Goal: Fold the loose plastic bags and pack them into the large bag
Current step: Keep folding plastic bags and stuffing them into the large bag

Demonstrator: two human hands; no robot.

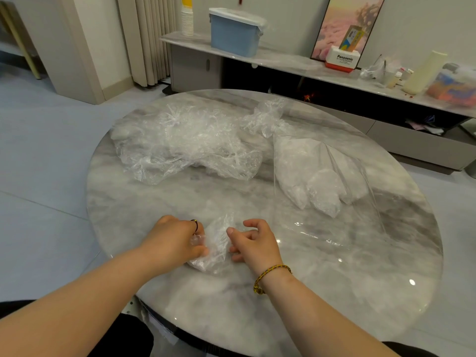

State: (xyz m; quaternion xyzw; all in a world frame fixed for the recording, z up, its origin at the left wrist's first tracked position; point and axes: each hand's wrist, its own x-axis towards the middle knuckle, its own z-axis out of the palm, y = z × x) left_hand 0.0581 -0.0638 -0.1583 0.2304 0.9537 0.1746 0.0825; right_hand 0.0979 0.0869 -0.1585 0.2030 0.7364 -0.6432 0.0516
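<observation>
Left hand [175, 238] grips the bag [217, 244] at the counter's [257, 305] near edge; right hand [255, 243], half-curled, touches its other side, grip unclear. Ahead-right, nearer the right hand, lies the large bag [322, 176].

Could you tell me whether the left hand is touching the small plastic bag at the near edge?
Touching. The head view shows the left hand gripping the small plastic bag, crumpled plastic under its fingers.
</observation>
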